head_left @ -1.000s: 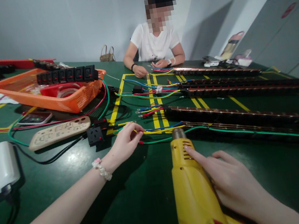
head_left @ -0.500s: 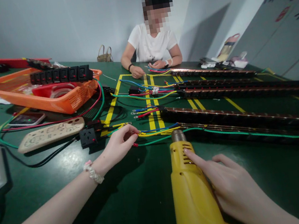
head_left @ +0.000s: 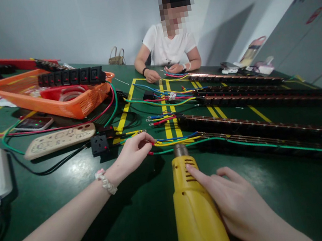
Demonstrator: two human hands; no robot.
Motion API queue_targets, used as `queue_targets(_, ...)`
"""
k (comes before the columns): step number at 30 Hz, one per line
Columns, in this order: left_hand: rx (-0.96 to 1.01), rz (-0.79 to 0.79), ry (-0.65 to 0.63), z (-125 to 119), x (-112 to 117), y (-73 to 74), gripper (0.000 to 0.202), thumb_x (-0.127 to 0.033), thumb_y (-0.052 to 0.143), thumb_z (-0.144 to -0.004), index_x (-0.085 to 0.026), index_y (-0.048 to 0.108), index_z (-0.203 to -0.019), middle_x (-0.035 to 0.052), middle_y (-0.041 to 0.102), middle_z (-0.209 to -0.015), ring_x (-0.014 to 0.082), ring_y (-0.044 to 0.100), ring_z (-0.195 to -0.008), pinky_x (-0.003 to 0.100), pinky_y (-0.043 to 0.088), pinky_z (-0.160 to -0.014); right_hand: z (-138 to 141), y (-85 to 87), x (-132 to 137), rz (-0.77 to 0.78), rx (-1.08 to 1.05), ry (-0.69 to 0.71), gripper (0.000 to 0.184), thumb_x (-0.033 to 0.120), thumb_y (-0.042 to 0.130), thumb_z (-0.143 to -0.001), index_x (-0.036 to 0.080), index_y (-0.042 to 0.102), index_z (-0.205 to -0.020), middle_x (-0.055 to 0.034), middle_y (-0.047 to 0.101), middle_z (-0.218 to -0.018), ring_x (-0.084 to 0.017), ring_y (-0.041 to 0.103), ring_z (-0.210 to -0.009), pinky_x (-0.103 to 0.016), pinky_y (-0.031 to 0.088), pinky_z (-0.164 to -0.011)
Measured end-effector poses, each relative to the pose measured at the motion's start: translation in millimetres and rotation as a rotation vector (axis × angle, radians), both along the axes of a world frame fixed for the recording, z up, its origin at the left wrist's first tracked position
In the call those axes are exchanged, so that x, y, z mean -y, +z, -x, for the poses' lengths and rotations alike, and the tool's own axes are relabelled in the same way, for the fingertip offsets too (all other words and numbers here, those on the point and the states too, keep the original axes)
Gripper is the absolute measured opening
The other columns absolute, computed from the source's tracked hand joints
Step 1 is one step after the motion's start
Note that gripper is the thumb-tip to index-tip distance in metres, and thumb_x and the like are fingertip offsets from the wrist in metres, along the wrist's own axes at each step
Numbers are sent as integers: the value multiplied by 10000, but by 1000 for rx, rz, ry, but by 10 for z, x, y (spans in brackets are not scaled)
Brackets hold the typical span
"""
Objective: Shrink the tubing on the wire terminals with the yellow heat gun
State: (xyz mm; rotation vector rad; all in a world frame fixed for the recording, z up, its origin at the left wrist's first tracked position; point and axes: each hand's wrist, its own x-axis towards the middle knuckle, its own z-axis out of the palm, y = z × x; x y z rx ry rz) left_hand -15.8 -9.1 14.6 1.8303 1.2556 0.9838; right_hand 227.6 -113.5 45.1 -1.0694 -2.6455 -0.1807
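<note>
The wires (head_left: 172, 141) run from the left end of the near strip (head_left: 244, 135), over the green table (head_left: 154, 228), their tips pinched by the left hand (head_left: 136, 148), while the right hand (head_left: 233, 192) grips the heat gun (head_left: 190, 202), its nozzle (head_left: 180, 150) just beside them, contact unclear. This bundle seems partway through, since fingers hide its tips and whether hot air blows cannot be told. Beyond, the next strip (head_left: 225, 120) has wires already ending in lugs (head_left: 150, 118), and a co-worker (head_left: 169, 45) sits behind more strips (head_left: 237, 98).
</note>
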Motion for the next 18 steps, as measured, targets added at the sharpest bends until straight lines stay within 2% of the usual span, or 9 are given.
queue_targets(7,10,-27,-4,3,-13,-19,150,-183,471,-788,-162,613,-834,-11,601,-739,112,509,-617,222,381,-573,321,12,-62,-22,26,92,568,12,361,-776,18,341,-1344,-59,628,-774,-178,518,-649,-387,358,-764)
queue_targets(18,19,-41,-17,1,-12,-24,143,-162,476,-782,-154,611,-827,-1,617,-754,111,521,-625,226,397,-584,311,-3,-92,-33,-5,113,613,-3,366,-745,14,325,-1356,-58,619,-777,-179,518,-665,-390,361,-773)
